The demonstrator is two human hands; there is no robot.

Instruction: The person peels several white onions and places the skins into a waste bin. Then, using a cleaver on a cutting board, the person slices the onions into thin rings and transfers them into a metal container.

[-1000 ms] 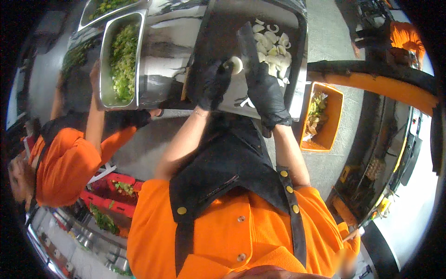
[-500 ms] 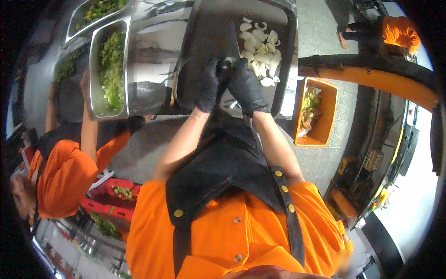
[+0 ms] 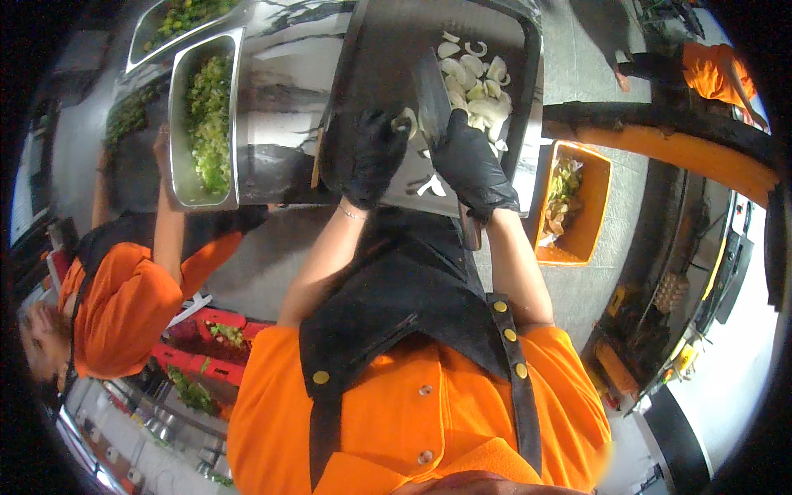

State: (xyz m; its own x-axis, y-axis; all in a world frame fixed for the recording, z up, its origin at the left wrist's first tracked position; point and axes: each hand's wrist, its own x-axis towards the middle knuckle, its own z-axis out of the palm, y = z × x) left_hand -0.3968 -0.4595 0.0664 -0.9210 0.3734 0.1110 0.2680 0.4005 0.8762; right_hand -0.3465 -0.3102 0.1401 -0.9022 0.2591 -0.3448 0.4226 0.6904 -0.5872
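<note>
Both my hands wear black gloves over a dark rectangular tray [image 3: 388,49]. In my right hand [image 3: 474,165] is a kitchen knife [image 3: 430,92]; its broad blade points away from me, and its handle end sticks out below the glove. My left hand [image 3: 371,161] is closed, with a pale piece of onion [image 3: 406,122] at its fingertips, left of the blade. Cut white onion pieces [image 3: 478,87] are heaped on the tray's right side. A few white scraps [image 3: 431,186] lie nearer me, between my hands.
Left of the tray stands a metal pan of chopped green vegetables [image 3: 210,124], with another green-filled pan [image 3: 177,25] beyond it. An orange bin [image 3: 598,206] holding peelings stands at the right. A co-worker in orange [image 3: 124,305] is at my left; another person [image 3: 714,74] is far right.
My hands have moved apart. The right hand and knife have shifted right and toward me, the blade now beside the onion heap. White scraps now show between my hands.
</note>
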